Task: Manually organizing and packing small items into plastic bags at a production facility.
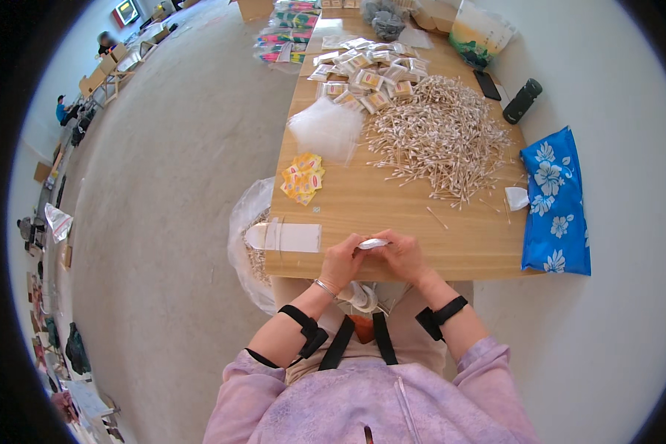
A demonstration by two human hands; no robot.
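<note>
At the near edge of the wooden table (392,203), my left hand (341,261) and my right hand (405,257) meet. Their fingers are closed from both sides on a small shiny white plastic packet (374,243); its contents cannot be made out. Left of my left hand lies a white card holder (300,238) with a clear rounded end and a band around it. Beyond that is a loose pile of yellow printed cards (302,178). A single cotton swab (437,217) lies past my right hand.
A big heap of cotton swabs (444,133) covers the table's middle right, beside clear bags (325,129) and filled packets (366,70). A blue floral bag (556,203), black bottle (523,101) and phone (487,84) line the right edge. A plastic sack (246,214) stands by the left edge.
</note>
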